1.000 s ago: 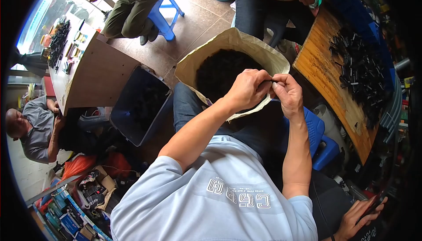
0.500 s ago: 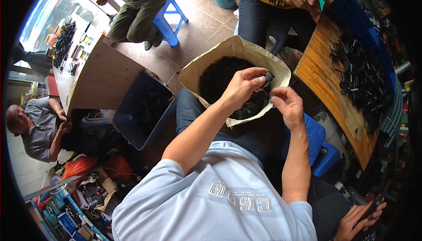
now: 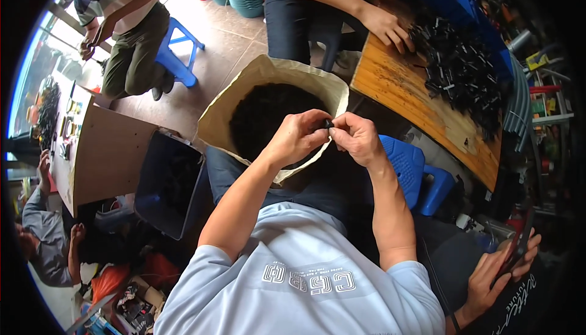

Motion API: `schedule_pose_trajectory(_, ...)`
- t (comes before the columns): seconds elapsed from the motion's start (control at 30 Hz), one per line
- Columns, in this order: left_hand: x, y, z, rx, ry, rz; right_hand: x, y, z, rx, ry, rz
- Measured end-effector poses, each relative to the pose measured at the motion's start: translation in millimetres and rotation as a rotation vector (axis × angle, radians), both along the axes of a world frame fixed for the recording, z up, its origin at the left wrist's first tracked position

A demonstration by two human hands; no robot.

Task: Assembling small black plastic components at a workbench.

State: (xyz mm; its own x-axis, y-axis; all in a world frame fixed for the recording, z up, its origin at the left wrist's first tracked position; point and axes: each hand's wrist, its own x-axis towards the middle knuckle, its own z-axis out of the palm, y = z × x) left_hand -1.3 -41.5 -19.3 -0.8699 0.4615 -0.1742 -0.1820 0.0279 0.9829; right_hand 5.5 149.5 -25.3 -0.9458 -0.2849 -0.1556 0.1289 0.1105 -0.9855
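Note:
My left hand is closed, pinching a small black part between thumb and fingers. My right hand meets it from the right, thumb and forefinger pressed together at the part's end. Whether a second, tiny piece sits in the right fingertips cannot be made out. Both hands are over the near right side of an open beige woven sack. Inside the sack lies a dark heap of black pieces, partly hidden by my left hand.
A wooden table at the right bears a pile of black parts; a co-worker's hand reaches to it. A dark bin stands left, a blue plastic chair right. Another person's hands hold a phone at lower right.
My right hand has come in from apart to meet the left at the black part. The view has shifted right. The co-worker in yellow now reaches onto the wooden table.

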Motion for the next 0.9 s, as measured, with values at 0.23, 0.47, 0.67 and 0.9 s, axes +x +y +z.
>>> schedule_pose_trajectory(0.23, -17.5, 0.3, -22.6, 0.343, -0.164, 0.099, -41.6, 71.8, 36.6, 0.597, 0.635, -0.429)
schedule_pose_trajectory(0.47, -18.8, -10.5, -50.5, 0.48, -0.425, 0.33, -91.4, 204.8, 19.7, 1.119, 0.419, -0.514)
schedule_pose_trajectory(0.67, -12.6, 9.2, -34.6, 0.297, -0.305, 0.191, -67.3, 175.8, 10.6, 0.795, 0.374, -0.624)
schedule_pose_trajectory(0.9, -7.9, 55.9, 12.5, 0.218, 0.18, 0.109, -4.3, 59.5, 29.8, -0.146, -0.082, -0.176)
